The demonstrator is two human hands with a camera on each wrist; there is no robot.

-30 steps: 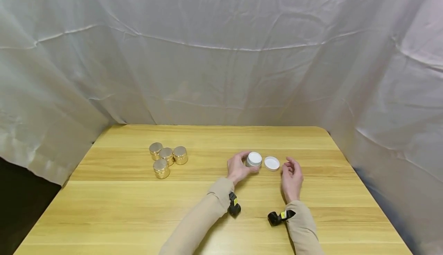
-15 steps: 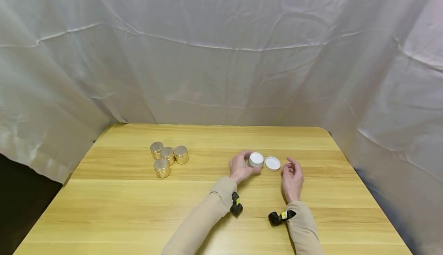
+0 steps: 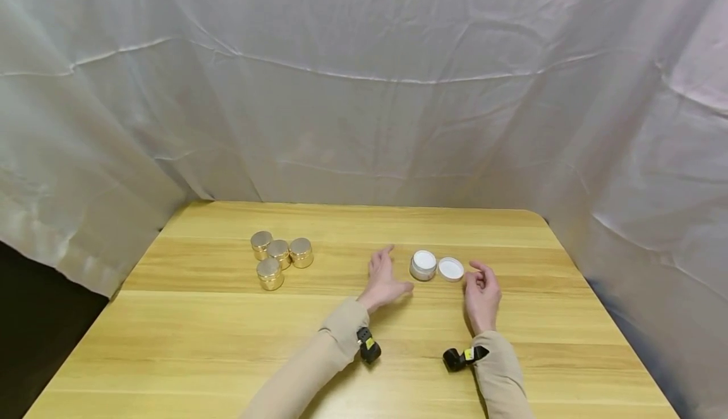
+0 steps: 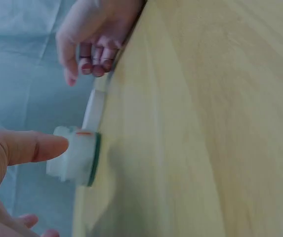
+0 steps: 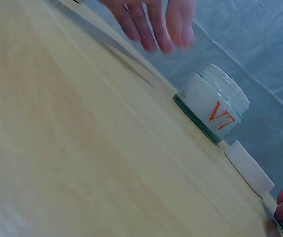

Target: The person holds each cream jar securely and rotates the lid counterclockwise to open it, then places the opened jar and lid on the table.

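A small glass cream jar [image 3: 423, 267] with a white inner cover stands upright on the table; in the right wrist view the jar [image 5: 208, 104] bears orange "V7" lettering. Just right of it lies its white lid [image 3: 451, 270], hollow side up. My left hand [image 3: 383, 283] is left of the jar, apart from it, thumb and fingers spread with nothing between them. Beside the lid, my right hand [image 3: 482, 296] rests on the table with loosely bent fingers and holds nothing. The left wrist view shows these loose fingers [image 4: 98, 60] too.
Several gold-lidded jars [image 3: 279, 255] stand grouped on the left half of the wooden table [image 3: 188, 343]. A pale cloth curtain [image 3: 364, 122] hangs behind the table and along both sides.
My left hand has let go of the cream jar and moved left, its fingers spreading. The jar stays beside the lid. My right hand has hardly moved.
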